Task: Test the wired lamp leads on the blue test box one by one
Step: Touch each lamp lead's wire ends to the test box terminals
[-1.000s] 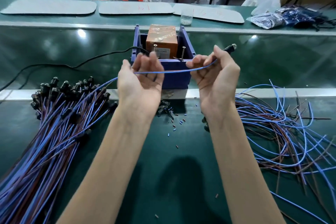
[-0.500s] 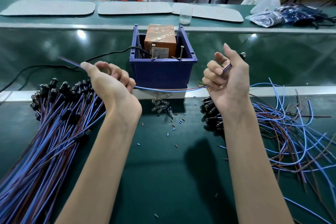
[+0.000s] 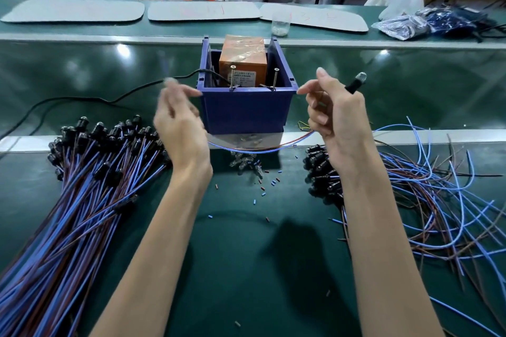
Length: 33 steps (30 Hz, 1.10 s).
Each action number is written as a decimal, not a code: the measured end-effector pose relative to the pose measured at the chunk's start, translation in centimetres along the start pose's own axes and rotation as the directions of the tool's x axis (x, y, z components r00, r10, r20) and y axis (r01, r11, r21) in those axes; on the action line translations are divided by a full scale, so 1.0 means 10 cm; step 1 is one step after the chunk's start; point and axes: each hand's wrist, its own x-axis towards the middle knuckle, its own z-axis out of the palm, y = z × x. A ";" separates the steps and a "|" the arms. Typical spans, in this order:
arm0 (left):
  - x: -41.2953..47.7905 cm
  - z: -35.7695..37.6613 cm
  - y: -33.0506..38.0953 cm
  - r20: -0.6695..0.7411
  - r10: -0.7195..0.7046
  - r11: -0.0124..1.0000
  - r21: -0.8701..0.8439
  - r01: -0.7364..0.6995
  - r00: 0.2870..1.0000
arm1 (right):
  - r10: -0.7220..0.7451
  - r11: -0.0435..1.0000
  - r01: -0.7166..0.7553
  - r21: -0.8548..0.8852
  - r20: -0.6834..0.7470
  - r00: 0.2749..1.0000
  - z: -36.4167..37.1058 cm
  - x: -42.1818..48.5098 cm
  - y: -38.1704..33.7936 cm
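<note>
The right hand [image 3: 338, 120] is curling its grip around one lamp lead [image 3: 356, 82], the black lamp head sticking up past the knuckles beside the blue box [image 3: 246, 112]. The lead's wires are sagging in an arc below the box front toward the left hand [image 3: 179, 123], which is blurred; whether its half-curled grip is pinching the wire ends, I cannot tell. Two screws [image 3: 232, 76] are standing on the box's front rim. Lead bundles are lying on the tabletop [image 3: 246, 268], left [image 3: 82, 186] and right [image 3: 424, 200].

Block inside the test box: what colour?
Orange, wrapped in shiny clear tape; head view.
</note>
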 end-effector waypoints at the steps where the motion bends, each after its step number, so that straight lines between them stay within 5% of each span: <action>1: -0.01 0.01 -0.03 0.096 -0.006 0.996 0.087 -0.002 0.995 | -0.019 1.000 0.019 -0.023 -0.007 1.000 0.02 0.00 0.01; 5: -0.13 0.04 -0.14 0.418 -0.072 0.981 0.194 -0.011 0.906 | -0.060 0.996 0.059 -0.063 -0.005 0.998 0.07 -0.01 0.04; 12: -0.25 0.08 -0.18 0.599 -0.058 0.990 0.135 -0.030 0.799 | -0.039 0.981 0.056 -0.185 0.093 0.995 0.13 -0.05 0.06; 20: -0.21 0.01 -0.15 0.654 -0.027 0.976 0.180 -0.121 0.756 | -0.056 0.975 0.088 -0.205 0.155 0.986 0.14 -0.11 0.03; 33: -0.27 0.08 -0.04 0.593 0.023 0.969 0.184 -0.163 0.805 | -0.056 0.957 0.115 -0.267 0.221 0.974 0.18 -0.15 -0.02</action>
